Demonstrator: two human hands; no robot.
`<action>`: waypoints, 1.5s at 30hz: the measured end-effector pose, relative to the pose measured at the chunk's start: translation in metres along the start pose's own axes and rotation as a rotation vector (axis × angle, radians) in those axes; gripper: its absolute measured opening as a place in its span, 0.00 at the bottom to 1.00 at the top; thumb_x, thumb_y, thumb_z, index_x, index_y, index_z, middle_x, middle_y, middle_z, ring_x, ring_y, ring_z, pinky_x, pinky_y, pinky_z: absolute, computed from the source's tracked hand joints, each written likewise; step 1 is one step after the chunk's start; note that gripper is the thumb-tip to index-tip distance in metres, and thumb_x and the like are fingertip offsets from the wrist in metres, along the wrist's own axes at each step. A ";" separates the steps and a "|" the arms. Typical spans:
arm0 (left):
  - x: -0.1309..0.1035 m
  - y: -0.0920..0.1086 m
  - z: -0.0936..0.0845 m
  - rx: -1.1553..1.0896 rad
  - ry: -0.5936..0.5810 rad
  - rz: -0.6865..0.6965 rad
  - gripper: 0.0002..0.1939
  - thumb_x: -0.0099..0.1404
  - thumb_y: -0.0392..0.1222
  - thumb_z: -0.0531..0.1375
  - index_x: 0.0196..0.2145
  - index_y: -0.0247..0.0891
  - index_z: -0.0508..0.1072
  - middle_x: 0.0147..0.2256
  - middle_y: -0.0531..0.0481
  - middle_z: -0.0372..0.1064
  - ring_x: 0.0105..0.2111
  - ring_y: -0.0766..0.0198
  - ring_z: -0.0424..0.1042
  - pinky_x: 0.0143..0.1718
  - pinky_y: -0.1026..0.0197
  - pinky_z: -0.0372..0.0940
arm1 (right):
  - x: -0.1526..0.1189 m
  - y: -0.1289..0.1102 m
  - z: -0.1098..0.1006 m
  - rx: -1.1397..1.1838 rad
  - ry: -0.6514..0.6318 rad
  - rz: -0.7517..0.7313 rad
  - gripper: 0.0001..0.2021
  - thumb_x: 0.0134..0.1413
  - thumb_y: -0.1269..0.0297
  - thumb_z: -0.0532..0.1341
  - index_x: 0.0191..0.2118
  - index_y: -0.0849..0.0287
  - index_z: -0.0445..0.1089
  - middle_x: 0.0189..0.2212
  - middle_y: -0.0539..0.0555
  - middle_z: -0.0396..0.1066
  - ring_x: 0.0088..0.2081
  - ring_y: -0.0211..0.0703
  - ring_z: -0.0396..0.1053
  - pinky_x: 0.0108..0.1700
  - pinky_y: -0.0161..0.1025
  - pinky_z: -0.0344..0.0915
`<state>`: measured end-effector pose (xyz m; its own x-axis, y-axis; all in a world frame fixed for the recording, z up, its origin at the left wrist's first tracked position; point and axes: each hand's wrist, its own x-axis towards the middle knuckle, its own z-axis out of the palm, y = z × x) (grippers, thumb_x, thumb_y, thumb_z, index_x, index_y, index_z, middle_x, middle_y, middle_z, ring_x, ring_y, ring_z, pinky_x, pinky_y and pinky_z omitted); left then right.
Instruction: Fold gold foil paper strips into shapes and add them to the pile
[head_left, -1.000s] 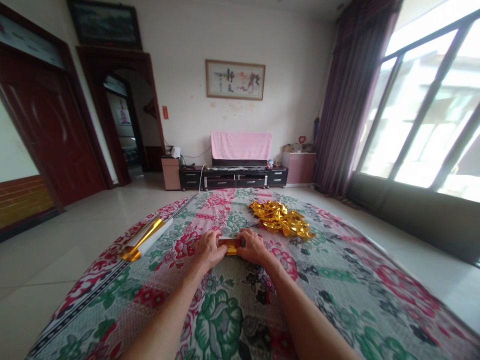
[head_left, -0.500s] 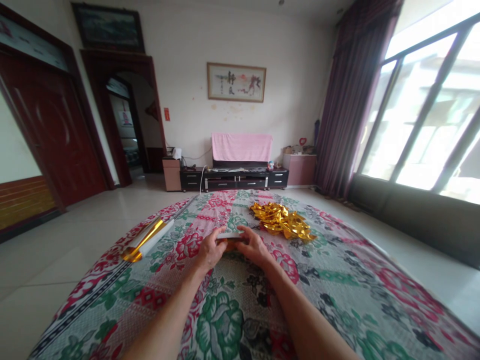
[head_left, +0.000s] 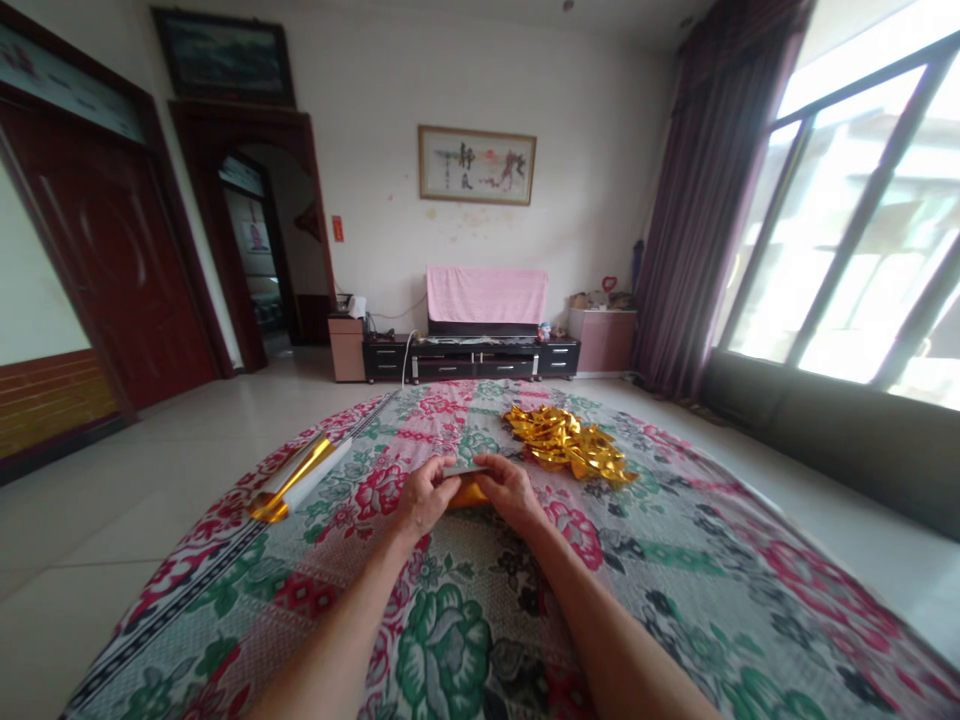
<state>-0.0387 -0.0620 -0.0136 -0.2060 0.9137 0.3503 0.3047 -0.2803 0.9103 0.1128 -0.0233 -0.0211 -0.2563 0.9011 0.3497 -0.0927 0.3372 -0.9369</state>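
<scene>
A small sheet of gold foil paper [head_left: 468,491] is stretched between my two hands, low over the flowered cloth. Its gold side faces me, and a pale strip shows along the top edge. My left hand [head_left: 427,495] pinches one end between thumb and fingers. At the other end my right hand [head_left: 508,489] grips it the same way. Just beyond my right hand lies a heap of folded gold foil pieces [head_left: 566,440]. To the left rests a curled stack of gold foil sheets [head_left: 300,478], white on the back.
The floral cloth [head_left: 442,640] covers the surface I work on, with a rounded far edge. Past it stand a low black TV cabinet [head_left: 472,365] and a television under a pink cloth [head_left: 487,294]. A purple curtain [head_left: 697,200] and window are at the right.
The foil paper has tilted or folded, so more of its gold side shows below the pale strip. Both hands keep hold at nearly the same place. The view has shifted slightly.
</scene>
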 end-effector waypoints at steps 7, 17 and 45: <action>0.000 0.001 -0.002 0.096 0.006 0.044 0.08 0.51 0.41 0.57 0.30 0.36 0.70 0.21 0.56 0.65 0.23 0.69 0.63 0.26 0.68 0.58 | -0.002 -0.007 0.000 -0.001 0.007 -0.005 0.14 0.39 0.65 0.60 0.36 0.61 0.68 0.23 0.47 0.68 0.24 0.33 0.62 0.27 0.31 0.58; 0.003 -0.006 -0.001 0.013 -0.011 0.016 0.16 0.52 0.41 0.58 0.41 0.37 0.70 0.28 0.52 0.72 0.25 0.67 0.70 0.27 0.67 0.64 | -0.004 -0.014 0.004 0.144 -0.005 0.126 0.15 0.36 0.63 0.61 0.35 0.61 0.66 0.18 0.45 0.65 0.18 0.30 0.57 0.22 0.30 0.55; -0.005 0.008 0.001 0.099 -0.150 0.223 0.09 0.56 0.40 0.57 0.31 0.38 0.77 0.40 0.46 0.70 0.40 0.61 0.69 0.38 0.64 0.66 | -0.002 -0.019 -0.005 0.055 0.063 0.165 0.13 0.34 0.59 0.63 0.29 0.61 0.69 0.18 0.45 0.65 0.19 0.30 0.56 0.22 0.30 0.52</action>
<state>-0.0345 -0.0689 -0.0085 0.0137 0.8679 0.4965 0.4175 -0.4562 0.7859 0.1201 -0.0302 -0.0046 -0.2122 0.9588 0.1890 -0.1076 0.1693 -0.9797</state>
